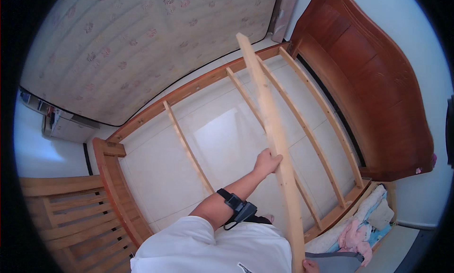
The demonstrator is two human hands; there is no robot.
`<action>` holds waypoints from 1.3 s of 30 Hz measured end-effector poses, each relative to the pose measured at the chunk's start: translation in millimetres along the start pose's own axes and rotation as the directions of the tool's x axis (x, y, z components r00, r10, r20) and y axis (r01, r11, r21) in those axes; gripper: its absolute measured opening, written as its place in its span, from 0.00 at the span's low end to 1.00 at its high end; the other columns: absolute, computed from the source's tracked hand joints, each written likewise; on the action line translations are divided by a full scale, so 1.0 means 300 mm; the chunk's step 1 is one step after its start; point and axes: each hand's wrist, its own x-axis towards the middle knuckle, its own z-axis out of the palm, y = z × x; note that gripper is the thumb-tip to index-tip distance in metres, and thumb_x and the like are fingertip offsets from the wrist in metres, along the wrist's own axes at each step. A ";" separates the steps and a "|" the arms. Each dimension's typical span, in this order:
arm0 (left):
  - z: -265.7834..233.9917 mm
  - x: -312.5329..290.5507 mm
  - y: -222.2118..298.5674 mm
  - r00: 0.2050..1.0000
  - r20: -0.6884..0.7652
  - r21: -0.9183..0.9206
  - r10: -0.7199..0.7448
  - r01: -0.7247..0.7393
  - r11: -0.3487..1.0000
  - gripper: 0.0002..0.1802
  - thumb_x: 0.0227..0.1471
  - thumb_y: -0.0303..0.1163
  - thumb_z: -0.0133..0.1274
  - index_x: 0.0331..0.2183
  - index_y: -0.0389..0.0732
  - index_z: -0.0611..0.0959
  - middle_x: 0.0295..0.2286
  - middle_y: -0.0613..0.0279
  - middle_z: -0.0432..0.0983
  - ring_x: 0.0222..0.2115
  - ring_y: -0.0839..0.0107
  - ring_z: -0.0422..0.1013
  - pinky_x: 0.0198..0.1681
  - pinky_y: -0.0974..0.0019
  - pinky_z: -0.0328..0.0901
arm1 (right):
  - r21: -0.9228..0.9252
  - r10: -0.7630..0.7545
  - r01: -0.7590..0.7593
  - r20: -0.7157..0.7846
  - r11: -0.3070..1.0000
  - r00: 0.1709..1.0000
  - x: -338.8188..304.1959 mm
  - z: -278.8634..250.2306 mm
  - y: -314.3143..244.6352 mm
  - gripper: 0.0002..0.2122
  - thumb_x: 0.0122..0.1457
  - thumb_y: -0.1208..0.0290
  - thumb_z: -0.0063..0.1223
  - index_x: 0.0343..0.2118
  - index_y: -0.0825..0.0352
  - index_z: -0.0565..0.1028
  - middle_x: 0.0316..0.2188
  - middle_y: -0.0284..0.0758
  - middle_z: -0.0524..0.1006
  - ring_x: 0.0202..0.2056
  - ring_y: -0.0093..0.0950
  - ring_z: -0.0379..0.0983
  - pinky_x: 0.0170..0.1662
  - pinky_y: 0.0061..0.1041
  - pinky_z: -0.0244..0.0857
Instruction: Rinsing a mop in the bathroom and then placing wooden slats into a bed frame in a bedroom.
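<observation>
A long, pale wooden bed slat (266, 103) slants up across the middle of the view, lifted above a bed frame. My left hand (268, 162) is closed around it near its middle, thumb on top. At the lower edge my right hand (310, 266) grips the near end of the slat; only part of that hand shows. Beneath lies the reddish-brown bed frame (187, 93), with several narrow crosspieces (182, 138) running between its side rails. Tiled floor (213, 131) shows through the gaps. A black device (239, 208) is strapped round my left forearm.
A flower-patterned mattress (137, 46) stands on edge beyond the far rail. The carved headboard (364, 84) rises at the right and the low footboard (116, 188) at the left. A slatted wooden piece (80, 216) stands further left. Pink and white bedding (357, 235) lies at lower right.
</observation>
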 end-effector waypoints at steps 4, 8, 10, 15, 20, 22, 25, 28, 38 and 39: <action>-0.078 0.048 -0.138 0.982 -0.149 0.152 -0.116 0.138 0.979 0.19 0.36 0.37 0.50 0.25 0.28 0.72 0.18 0.50 0.72 0.14 0.66 0.70 0.18 0.66 0.66 | -0.017 -0.012 0.014 0.072 1.000 0.997 0.102 0.068 0.080 0.20 0.51 0.66 0.48 0.46 0.70 0.63 0.39 0.42 0.67 0.40 0.36 0.63 0.44 0.30 0.57; -0.144 0.140 -0.321 0.941 -0.298 0.209 -0.160 0.228 0.951 0.19 0.36 0.37 0.51 0.26 0.28 0.73 0.19 0.49 0.72 0.16 0.64 0.71 0.21 0.66 0.67 | -0.692 -0.111 0.210 0.185 0.691 0.976 0.232 0.195 0.090 0.33 0.41 0.67 0.57 0.51 0.69 0.56 0.41 0.50 0.63 0.43 0.44 0.59 0.47 0.34 0.55; -0.165 0.175 -0.381 0.928 -0.288 0.158 -0.238 0.291 0.943 0.21 0.36 0.39 0.52 0.26 0.28 0.73 0.20 0.46 0.73 0.20 0.61 0.72 0.24 0.64 0.67 | -0.635 0.039 0.060 0.142 0.770 0.989 0.317 0.244 0.076 0.36 0.39 0.69 0.58 0.52 0.68 0.54 0.41 0.54 0.61 0.43 0.48 0.57 0.47 0.38 0.53; -0.188 0.325 -0.700 0.912 -0.397 0.441 -0.101 0.286 0.850 0.18 0.37 0.36 0.51 0.26 0.27 0.72 0.19 0.50 0.72 0.17 0.65 0.71 0.19 0.66 0.66 | -0.662 -0.102 0.179 0.153 0.728 0.983 0.596 0.376 0.347 0.35 0.39 0.71 0.57 0.52 0.66 0.55 0.39 0.52 0.63 0.41 0.46 0.59 0.45 0.39 0.55; -0.116 0.467 -0.878 0.864 -0.439 0.296 -0.246 0.397 0.869 0.15 0.39 0.33 0.51 0.23 0.28 0.70 0.17 0.54 0.70 0.13 0.69 0.68 0.14 0.68 0.66 | -0.483 0.040 0.008 0.088 0.875 0.995 0.886 0.427 0.650 0.25 0.45 0.76 0.46 0.50 0.66 0.58 0.35 0.46 0.66 0.37 0.43 0.62 0.41 0.41 0.56; -0.153 0.529 -1.002 0.860 -0.450 0.346 -0.239 0.415 0.842 0.15 0.39 0.33 0.51 0.23 0.28 0.70 0.17 0.54 0.70 0.14 0.69 0.68 0.14 0.68 0.66 | -0.641 -0.098 0.133 0.091 0.756 0.991 0.976 0.409 0.519 0.22 0.46 0.77 0.43 0.49 0.66 0.60 0.33 0.45 0.66 0.36 0.43 0.62 0.39 0.41 0.57; -0.200 0.582 -1.140 0.863 -0.475 0.431 -0.171 0.398 0.810 0.15 0.40 0.33 0.51 0.24 0.28 0.70 0.17 0.57 0.69 0.15 0.69 0.68 0.14 0.68 0.67 | -0.556 -0.141 0.128 0.019 0.821 0.990 1.091 0.461 0.609 0.28 0.28 0.80 0.53 0.41 0.75 0.64 0.34 0.48 0.66 0.37 0.43 0.62 0.42 0.35 0.56; -0.142 0.615 -1.160 0.826 -0.486 0.313 -0.286 0.470 0.825 0.14 0.39 0.33 0.51 0.23 0.29 0.70 0.17 0.58 0.68 0.15 0.69 0.68 0.15 0.68 0.68 | -0.464 0.049 0.034 0.166 0.885 0.985 1.169 0.466 0.679 0.35 0.29 0.82 0.50 0.48 0.72 0.56 0.41 0.48 0.58 0.43 0.45 0.54 0.47 0.38 0.49; -0.190 0.638 -1.223 0.796 -0.532 0.347 -0.288 0.515 0.784 0.16 0.39 0.35 0.51 0.21 0.28 0.70 0.18 0.55 0.69 0.17 0.68 0.69 0.15 0.69 0.69 | -0.471 -0.008 0.072 0.137 0.879 0.991 1.262 0.543 0.816 0.35 0.27 0.81 0.50 0.48 0.71 0.58 0.38 0.46 0.60 0.41 0.44 0.56 0.44 0.38 0.51; -0.193 0.635 -1.228 0.786 -0.541 0.345 -0.299 0.531 0.774 0.16 0.38 0.35 0.51 0.21 0.29 0.70 0.18 0.56 0.69 0.17 0.68 0.69 0.15 0.69 0.69 | -0.457 -0.001 0.072 0.153 0.887 0.988 1.266 0.543 0.815 0.35 0.27 0.82 0.50 0.48 0.70 0.58 0.38 0.46 0.60 0.41 0.45 0.56 0.43 0.38 0.51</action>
